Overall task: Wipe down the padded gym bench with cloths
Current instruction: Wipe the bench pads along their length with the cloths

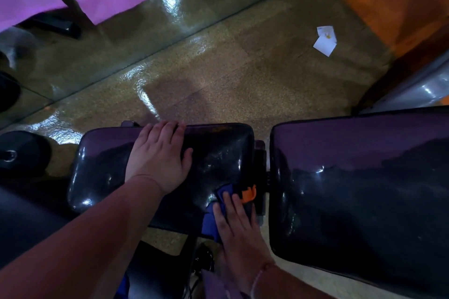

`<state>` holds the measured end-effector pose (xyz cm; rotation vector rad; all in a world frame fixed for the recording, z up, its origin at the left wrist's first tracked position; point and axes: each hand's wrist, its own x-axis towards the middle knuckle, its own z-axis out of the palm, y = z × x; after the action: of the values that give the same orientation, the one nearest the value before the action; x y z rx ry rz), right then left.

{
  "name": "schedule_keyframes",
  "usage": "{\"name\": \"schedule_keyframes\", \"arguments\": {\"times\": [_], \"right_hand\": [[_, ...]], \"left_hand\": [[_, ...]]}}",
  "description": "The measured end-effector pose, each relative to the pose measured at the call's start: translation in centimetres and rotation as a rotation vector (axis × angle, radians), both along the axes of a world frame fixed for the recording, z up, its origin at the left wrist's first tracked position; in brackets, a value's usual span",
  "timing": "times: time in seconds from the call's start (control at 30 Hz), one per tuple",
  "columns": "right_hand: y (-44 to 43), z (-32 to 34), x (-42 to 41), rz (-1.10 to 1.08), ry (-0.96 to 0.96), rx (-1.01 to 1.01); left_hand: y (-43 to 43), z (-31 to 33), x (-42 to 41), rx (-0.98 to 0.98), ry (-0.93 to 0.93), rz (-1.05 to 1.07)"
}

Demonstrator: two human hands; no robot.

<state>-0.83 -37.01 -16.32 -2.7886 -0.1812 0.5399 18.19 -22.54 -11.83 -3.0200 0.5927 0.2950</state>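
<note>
A black padded gym bench fills the lower view in two parts: a short seat pad (218,150) and a long back pad (359,177) to its right, with a gap between them. My left hand (159,158) lies flat on the seat pad, fingers curled over its far edge, holding nothing. My right hand (237,226) presses a blue and orange cloth (247,193) against the seat pad's near right corner, beside the gap. Part of the cloth hangs below the pad edge, under my palm.
A glossy speckled floor (230,75) stretches beyond the bench. White paper scraps (325,40) lie on it at the far right. A black weight plate (21,153) sits left of the seat. A mirror wall (121,19) runs along the far left.
</note>
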Motion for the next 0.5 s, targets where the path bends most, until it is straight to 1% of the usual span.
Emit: {"name": "schedule_keyframes", "arguments": {"times": [0.07, 0.1, 0.13, 0.2, 0.27, 0.37, 0.43, 0.5], "right_hand": [[0.3, 0.2, 1.1, -0.069, 0.038, 0.004], [0.4, 0.7, 2.3, -0.130, 0.028, 0.009], [0.4, 1.4, 3.8, -0.202, 0.016, 0.030], [0.3, 2.9, 7.4, -0.330, 0.084, 0.121], [0.0, 3.4, 10.2, -0.367, 0.088, 0.152], [-0.5, 3.0, 11.3, -0.263, -0.023, 0.154], [-1.1, 2.5, 10.5, -0.165, -0.053, 0.175], [-1.8, 2.8, 9.2, -0.030, -0.067, 0.136]], "left_hand": [[0.0, 0.0, 0.0, 0.004, -0.002, 0.001], [0.0, -0.1, 0.0, 0.003, -0.002, 0.003], [0.0, -0.1, -0.1, 0.000, -0.004, 0.002], [-0.1, -0.1, -0.1, -0.005, -0.001, 0.003], [-0.1, -0.1, 0.0, -0.010, 0.004, 0.002], [-0.1, 0.0, 0.0, 0.001, 0.005, 0.000], [-0.1, 0.2, 0.1, 0.006, -0.001, -0.003], [-0.1, 0.2, 0.1, 0.011, 0.002, -0.013]]}}
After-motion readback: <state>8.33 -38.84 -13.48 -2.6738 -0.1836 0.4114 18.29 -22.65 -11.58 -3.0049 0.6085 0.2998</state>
